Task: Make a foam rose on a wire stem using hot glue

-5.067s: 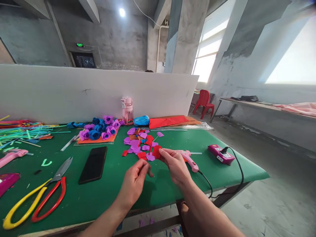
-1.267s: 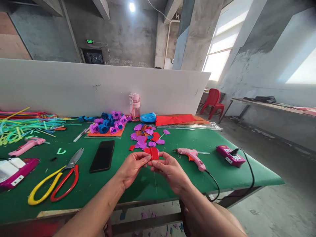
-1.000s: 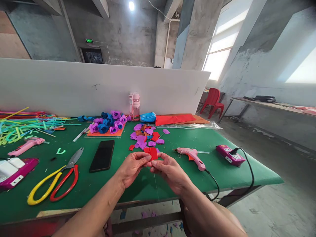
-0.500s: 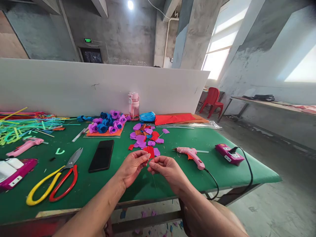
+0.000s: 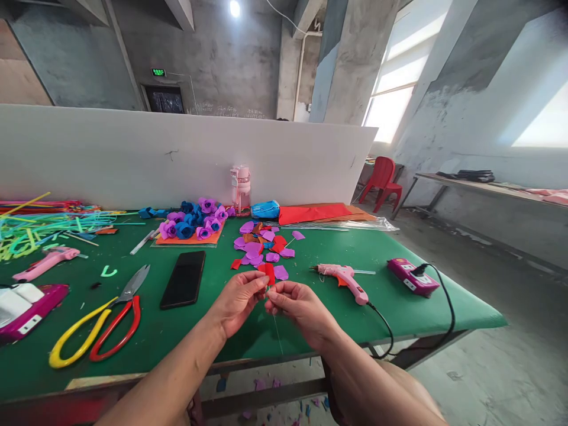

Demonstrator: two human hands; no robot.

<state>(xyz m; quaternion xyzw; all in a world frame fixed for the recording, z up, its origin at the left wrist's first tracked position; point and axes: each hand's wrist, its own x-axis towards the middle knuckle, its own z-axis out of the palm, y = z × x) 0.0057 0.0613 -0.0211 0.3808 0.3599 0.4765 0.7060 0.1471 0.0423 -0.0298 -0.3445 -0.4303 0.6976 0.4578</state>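
My left hand (image 5: 242, 299) is closed in a pinch on a small red paper petal (image 5: 270, 272) that stands up above the fingertips. Against its lower end my right hand (image 5: 297, 305) is also pinched, thumb and forefinger together. A thin pale strand (image 5: 277, 334) hangs down below the fingertips; its upper end is hidden in the fingers. Just beyond the hands lies a loose spread of purple, red, brown and blue paper petals (image 5: 254, 249). To the right a pink glue gun (image 5: 341, 273) rests on its side with a glue stick in its back.
Left of my hands lie a black phone (image 5: 183, 281) and red-and-yellow-handled scissors (image 5: 128, 290). Finished paper flowers (image 5: 195, 219) sit on an orange sheet. A pink bottle (image 5: 241, 189), a power strip (image 5: 412, 277), another glue gun (image 5: 47, 263) and coloured stems (image 5: 39, 228) are around.
Both hands keep nearly the same place and grip. The red petal has turned slightly and shows narrower, and the hanging strand has shifted a little.
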